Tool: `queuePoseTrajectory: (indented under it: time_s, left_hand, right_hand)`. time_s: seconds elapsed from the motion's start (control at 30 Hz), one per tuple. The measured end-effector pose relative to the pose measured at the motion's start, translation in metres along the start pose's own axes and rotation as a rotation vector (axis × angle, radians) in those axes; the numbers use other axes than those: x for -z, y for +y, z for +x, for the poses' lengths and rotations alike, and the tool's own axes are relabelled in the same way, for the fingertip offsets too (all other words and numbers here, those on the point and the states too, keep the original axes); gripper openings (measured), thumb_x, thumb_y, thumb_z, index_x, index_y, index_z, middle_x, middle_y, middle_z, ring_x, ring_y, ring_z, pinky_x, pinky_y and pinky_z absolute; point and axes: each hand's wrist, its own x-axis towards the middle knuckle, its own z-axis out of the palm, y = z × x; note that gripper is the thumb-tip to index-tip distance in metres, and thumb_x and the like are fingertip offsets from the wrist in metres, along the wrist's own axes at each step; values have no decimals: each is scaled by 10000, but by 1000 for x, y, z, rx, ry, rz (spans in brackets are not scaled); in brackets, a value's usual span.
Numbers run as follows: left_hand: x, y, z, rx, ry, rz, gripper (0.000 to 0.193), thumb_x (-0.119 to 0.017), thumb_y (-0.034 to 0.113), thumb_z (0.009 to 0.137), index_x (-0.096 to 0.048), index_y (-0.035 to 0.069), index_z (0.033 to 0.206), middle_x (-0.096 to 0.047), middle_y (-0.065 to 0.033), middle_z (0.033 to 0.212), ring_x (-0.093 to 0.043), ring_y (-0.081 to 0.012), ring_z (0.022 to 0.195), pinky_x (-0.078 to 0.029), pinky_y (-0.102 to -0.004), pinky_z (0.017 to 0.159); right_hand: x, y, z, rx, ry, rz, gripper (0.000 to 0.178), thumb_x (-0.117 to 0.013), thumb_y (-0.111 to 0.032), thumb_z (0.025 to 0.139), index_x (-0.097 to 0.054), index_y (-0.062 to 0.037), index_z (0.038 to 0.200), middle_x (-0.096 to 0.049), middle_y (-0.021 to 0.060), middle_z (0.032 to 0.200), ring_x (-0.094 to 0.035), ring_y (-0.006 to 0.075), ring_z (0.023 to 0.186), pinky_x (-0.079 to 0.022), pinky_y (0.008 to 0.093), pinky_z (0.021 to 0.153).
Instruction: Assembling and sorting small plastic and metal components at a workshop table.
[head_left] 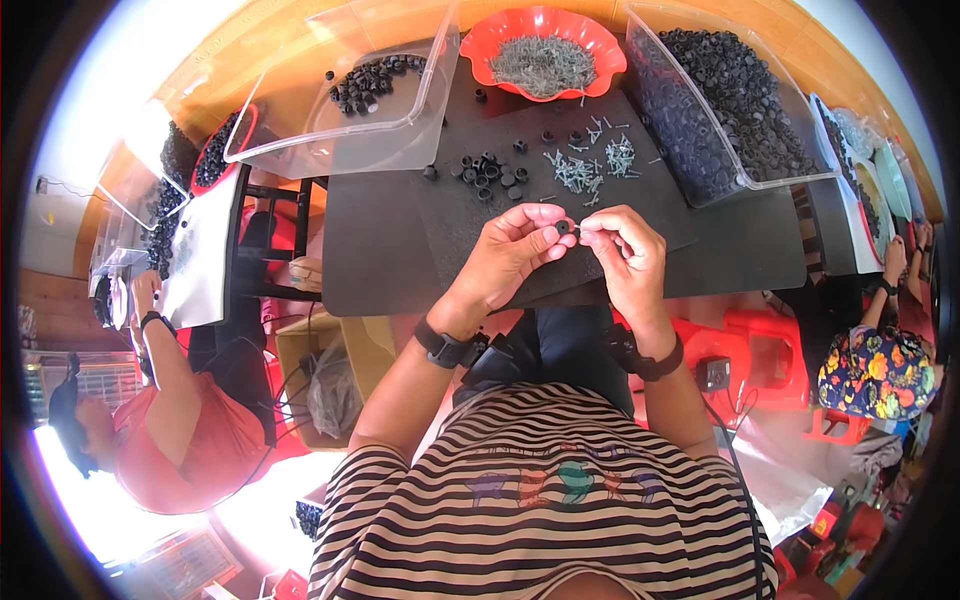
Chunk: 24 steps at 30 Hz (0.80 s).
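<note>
Two bare hands meet above the near edge of the dark worktop [380, 250], raised toward the chest so the small work sits close under the eyes. The left hand [510, 250] pinches a small round black plastic cap [562, 228] between thumb and forefinger, while the right hand [625, 250] presses its fingertips together against the cap's other side, seemingly on a thin screw that is too small to make out. Supplies lie within arm's reach on the black rectangular mat [540, 200]: a loose cluster of black caps [490, 172] to the left and a scatter of small grey metal screws [590, 170] to the right, each handy to the hand on its side. Behind them stand a red scalloped plastic bowl of screws [545, 45], a clear plastic bin heaped with black caps [720, 100] and a nearly empty clear plastic tray [350, 100], tilted over the worktop's far left corner. Whether the screw has entered the cap is hidden by the fingers. Other people at both sides are cut off by the rim.
</note>
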Motion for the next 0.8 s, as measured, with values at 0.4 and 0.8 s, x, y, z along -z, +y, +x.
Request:
queuePoseTrajectory:
  time_s: [0.4,0.8]
  left_hand:
    - [-1,-9,1,-102,36,198,163,-614,12,912,-616,16,1075,-656,-72,1031,-636,-143,944,-518,-258,839]
    - [-2,-11,-4,-141,47,296,173,-643,29,898,-635,10,1069,-673,-69,988,-639,-122,884,-533,-242,800]
  right_hand:
    - [-2,-14,7,121,-64,-265,103,-643,63,791,-614,-23,842,-607,92,782,-631,236,664,-489,329,583]
    - [10,-18,9,65,-150,-127,137,-701,70,758,-627,-15,836,-616,58,761,-650,150,689,-488,270,553]
